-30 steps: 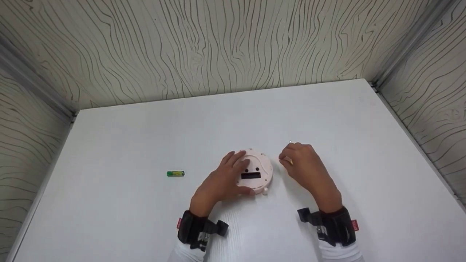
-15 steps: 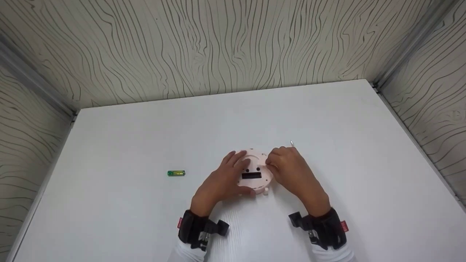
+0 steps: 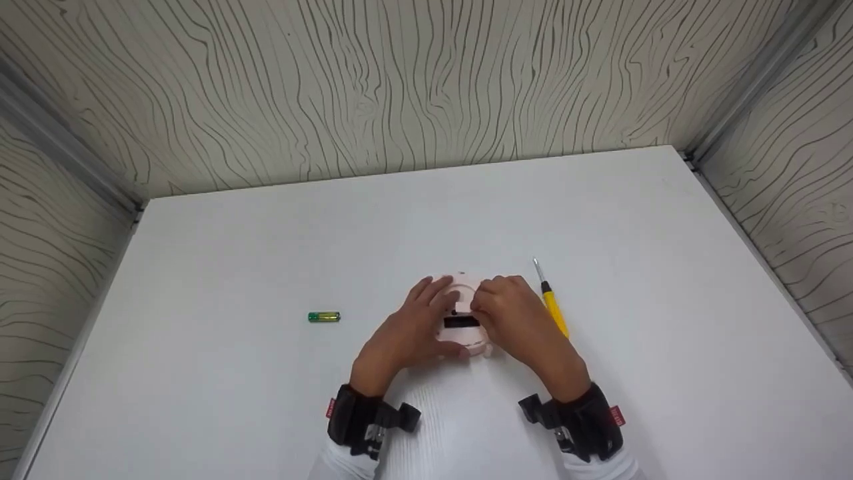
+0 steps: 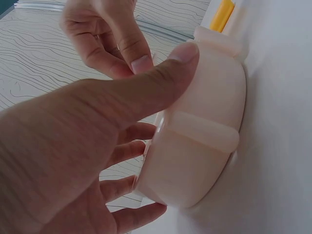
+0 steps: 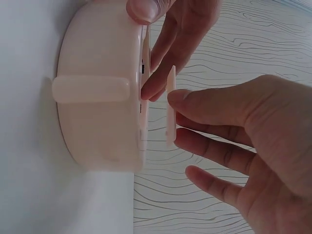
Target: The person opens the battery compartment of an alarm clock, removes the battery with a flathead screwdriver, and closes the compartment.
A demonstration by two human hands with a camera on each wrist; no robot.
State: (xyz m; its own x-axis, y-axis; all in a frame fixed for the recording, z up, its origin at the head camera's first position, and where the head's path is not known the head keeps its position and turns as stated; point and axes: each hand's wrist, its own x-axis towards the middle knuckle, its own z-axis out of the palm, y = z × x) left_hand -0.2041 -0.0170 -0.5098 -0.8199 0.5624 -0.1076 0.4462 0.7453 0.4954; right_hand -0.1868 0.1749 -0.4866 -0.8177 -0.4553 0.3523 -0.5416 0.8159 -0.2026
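Observation:
A round, pale pink clock-like device [image 3: 466,337] lies on the white table, its back facing up. A dark battery slot [image 3: 460,322] shows in that back. My left hand [image 3: 408,330] grips the device from the left, thumb at the near rim [image 4: 187,53] and fingers spread across the back. Between the thumb and fingers of my right hand [image 3: 520,323] is a thin pink battery cover [image 5: 171,109]. The cover stands just off the back in the right wrist view, over the upper part of the slot area in the head view.
A green and yellow battery [image 3: 324,317] lies to the left on the table [image 3: 233,373]. Just right of my right hand is a yellow screwdriver [image 3: 554,310] with a black collar and metal shaft. Wood-patterned panels [image 3: 373,87] enclose the back and sides.
My right hand has moved left from beside the screwdriver to over the device's back, with the cover pinched in it. The screwdriver has come into full view. My left hand stays put.

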